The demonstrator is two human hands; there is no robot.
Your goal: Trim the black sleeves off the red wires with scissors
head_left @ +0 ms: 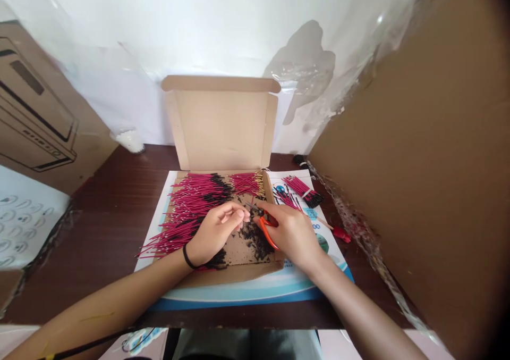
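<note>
My right hand (pixel 294 233) is closed around small scissors with orange handles (pixel 268 234). Their dark blades point left, toward my left hand (pixel 217 229). The left thumb and fingertips are pinched together just beside the blades; anything between them is too small to make out. Both hands are over an open cardboard box (pixel 243 268). Rows of dark red sticks with black ends (pixel 191 206) fill its left side, partly behind my left hand. Black scraps (pixel 255 239) lie scattered below the scissors. At the back right of the box is a pile of red sticks with gold-coloured tips (pixel 245 183).
A bundle of red-and-black sticks (pixel 305 191) lies right of the box on a printed sheet (pixel 239 292). A red object (pixel 341 234) rests at the sheet's right edge. Large cardboard panels (pixel 418 136) flank the dark table (pixel 111 206). A white-filled container (pixel 131 141) stands back left.
</note>
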